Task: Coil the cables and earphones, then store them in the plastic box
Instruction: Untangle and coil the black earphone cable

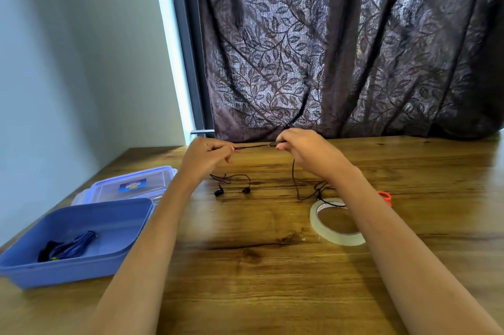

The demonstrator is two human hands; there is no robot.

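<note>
Both hands hold a thin black earphone cable (255, 146) stretched taut above the far part of the wooden table. My left hand (206, 154) pinches one end, my right hand (305, 148) pinches the other end at a small inline piece. The cable hangs down from my right hand and trails over the table. Its two black earbuds (231, 191) lie on the wood below my left hand. The blue plastic box (128, 242) stands open at the left, with a coiled blue cable (71, 246) inside it.
The box's clear lid (131, 184) lies behind the box. A roll of clear tape (336, 221) lies under my right forearm, with the cable's end across it. Red scissor handles (385, 196) show right of that arm. A dark leaf-patterned curtain (341, 48) hangs behind the table.
</note>
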